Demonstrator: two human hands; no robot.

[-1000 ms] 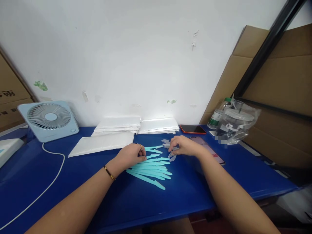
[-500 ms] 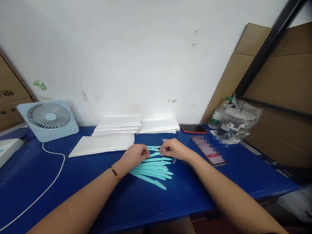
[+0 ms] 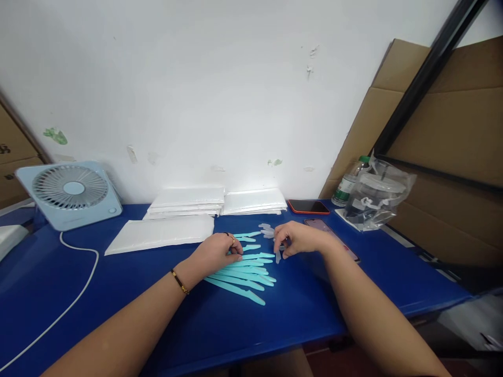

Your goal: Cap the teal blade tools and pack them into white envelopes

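Note:
Several turquoise eyebrow razors [image 3: 238, 283] lie fanned out on the blue table, blade ends pointing right. My left hand [image 3: 220, 252] is over their left part, thumb and fingers closed on one eyebrow razor [image 3: 257, 256]; its handle is partly hidden beneath the hand. Small clear plastic blade caps [image 3: 267, 231] lie in a loose group beyond the blade ends. My right hand [image 3: 299, 239] is just right of these, thumb and forefinger bent downward and a little apart. The forefinger's tip meets a single clear cap [image 3: 278, 257] on the table.
Behind my hands lie stacked white packets [image 3: 186, 197] and one loose packet [image 3: 161, 234]. A light blue fan [image 3: 73, 193] with a white cable stands at left. On the right are two phones [image 3: 308, 207], a bottle [image 3: 346, 186] and a bagged clear cup [image 3: 375, 196].
My right hand has left the razors and moved right to the single clear cap, uncovering more caps. My left hand stays over the razors. The view has shifted slightly.

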